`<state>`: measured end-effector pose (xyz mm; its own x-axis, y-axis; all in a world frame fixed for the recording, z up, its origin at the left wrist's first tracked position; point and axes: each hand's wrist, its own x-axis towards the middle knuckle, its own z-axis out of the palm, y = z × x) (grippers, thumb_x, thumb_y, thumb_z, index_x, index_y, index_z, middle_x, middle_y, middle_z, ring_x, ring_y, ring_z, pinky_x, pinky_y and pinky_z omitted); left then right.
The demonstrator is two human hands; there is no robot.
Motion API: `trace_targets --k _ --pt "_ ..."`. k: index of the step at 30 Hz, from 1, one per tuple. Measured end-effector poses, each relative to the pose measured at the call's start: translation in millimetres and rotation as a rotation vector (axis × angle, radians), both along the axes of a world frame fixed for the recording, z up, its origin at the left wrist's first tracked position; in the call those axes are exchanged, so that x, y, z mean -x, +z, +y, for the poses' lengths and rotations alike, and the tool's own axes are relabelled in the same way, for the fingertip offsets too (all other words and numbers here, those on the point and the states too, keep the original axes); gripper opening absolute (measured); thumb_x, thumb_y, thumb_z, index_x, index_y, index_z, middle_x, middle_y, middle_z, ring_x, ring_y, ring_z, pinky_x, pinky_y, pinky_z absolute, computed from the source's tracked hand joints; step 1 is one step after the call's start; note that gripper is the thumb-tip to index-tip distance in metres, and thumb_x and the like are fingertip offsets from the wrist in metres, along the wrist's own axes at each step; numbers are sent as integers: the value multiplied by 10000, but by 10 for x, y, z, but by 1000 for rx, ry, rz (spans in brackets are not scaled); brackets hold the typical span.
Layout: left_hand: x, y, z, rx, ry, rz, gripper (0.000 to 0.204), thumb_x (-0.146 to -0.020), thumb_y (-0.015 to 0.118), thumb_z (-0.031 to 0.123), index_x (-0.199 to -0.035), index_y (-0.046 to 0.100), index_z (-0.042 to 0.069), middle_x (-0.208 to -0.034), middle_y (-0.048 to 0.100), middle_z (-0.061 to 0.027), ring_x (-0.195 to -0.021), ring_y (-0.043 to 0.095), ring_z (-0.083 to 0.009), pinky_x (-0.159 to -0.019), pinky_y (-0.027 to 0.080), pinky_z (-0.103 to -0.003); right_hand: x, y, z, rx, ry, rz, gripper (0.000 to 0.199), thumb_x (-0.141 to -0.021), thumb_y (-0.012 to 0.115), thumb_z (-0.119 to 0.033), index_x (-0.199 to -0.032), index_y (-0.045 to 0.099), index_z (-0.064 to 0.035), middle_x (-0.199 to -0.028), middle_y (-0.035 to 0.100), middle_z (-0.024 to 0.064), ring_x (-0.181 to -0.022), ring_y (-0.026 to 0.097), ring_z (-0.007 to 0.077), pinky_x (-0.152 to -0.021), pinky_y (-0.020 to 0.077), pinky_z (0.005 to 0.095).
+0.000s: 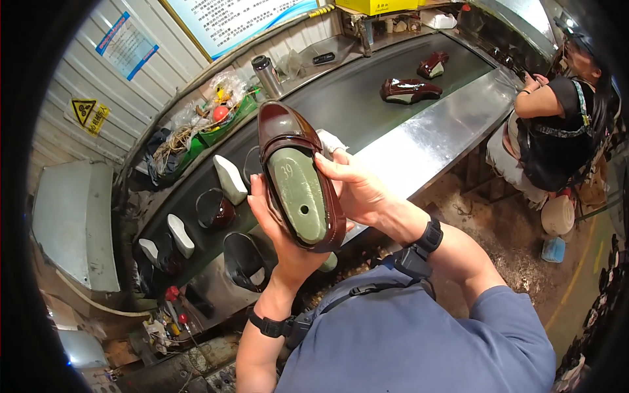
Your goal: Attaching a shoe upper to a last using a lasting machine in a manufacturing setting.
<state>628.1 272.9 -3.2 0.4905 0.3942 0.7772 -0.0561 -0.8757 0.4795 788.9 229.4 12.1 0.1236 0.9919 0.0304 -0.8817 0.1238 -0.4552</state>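
Observation:
A glossy burgundy loafer (288, 124) is held up in front of me, toe pointing away, with a green shoe last (298, 196) filling its opening. My left hand (285, 242) is wrapped round its left side and heel from below, its fingers along the edge. On the other side my right hand (360, 187) grips it, thumb at the rim by the last; its other fingers are partly hidden behind the shoe. Just behind my right hand a white thing (332, 141) shows, too covered to name. Several dark shoes, such as this one (215, 208), and pale sole-shaped pieces (229, 179) lie to the left.
A dark conveyor belt (327, 92) runs away to the right beside a metal ledge (432, 124). Two burgundy shoes (409, 91) lie farther along. A steel flask (267, 75) and a green bin (213, 134) of scraps stand along the wall. A co-worker (557, 124) sits at right.

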Motion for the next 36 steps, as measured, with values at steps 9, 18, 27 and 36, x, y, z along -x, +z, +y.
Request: trace_targets --k 9,18,27,36 --pt "31 -195 56 23 -18 91 1464 -667 974 209 -1594 -153 82 -1620 138 -209 -1455 319 -357 -1196 309 -499 -41 -191 -4 -123 42 -58 633 -931 771 -219 -1407 400 -29 -1232 646 113 -1112 652 182 -911 562 374" --pt "81 -391 30 375 -124 83 1406 -671 920 57 -1600 -114 269 -1575 201 -147 -1370 438 -297 -1055 527 -458 -45 -263 9 -174 158 -118 784 -870 813 -263 -1498 398 -41 -1398 589 107 -1254 595 221 -1059 488 388" --pt "110 -456 67 464 -219 100 1378 -674 909 150 -1588 -118 248 -1565 259 -157 -1369 447 -306 -1050 516 -453 8 -328 10 -148 137 -126 734 -862 823 -275 -1453 469 -21 -1366 611 109 -1206 618 211 -1009 516 382" --pt "233 -286 109 960 -394 -356 964 -966 530 639 -1614 141 41 -1655 249 -148 -1496 310 -289 -1221 263 -451 106 -465 -56 -52 125 -51 541 -1032 602 -340 -1458 453 -42 -1391 584 84 -1270 564 189 -1080 467 375"
